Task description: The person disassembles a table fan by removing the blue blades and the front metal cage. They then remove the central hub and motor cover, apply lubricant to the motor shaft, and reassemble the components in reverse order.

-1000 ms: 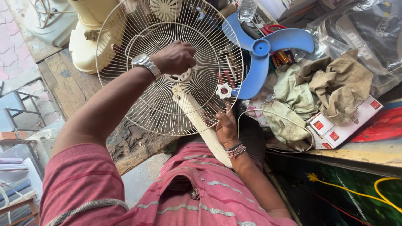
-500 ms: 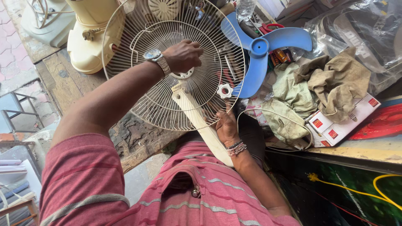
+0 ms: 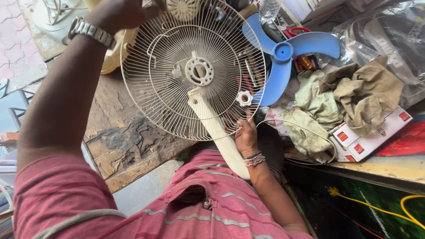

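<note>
Head view, right hand (image 3: pixel 246 136) fingers clenched on cream fan stem (image 3: pixel 215 128), left hand (image 3: pixel 119 12) gripping wire guard (image 3: pixel 177 102) rim

At the right of the bench lies 1 flat white carton (image 3: pixel 369 139), rectangular, with small red square labels at its corners; 1 end is tucked under the crumpled khaki rag (image 3: pixel 367 95). Just beside its right end sits a glossy red wrapper (image 3: pixel 405 141). Behind the blue fan blade (image 3: pixel 283 57) a small orange-labelled packet (image 3: pixel 305 62) peeks out. A clear plastic bag (image 3: pixel 380 33) fills the far right corner.
</note>
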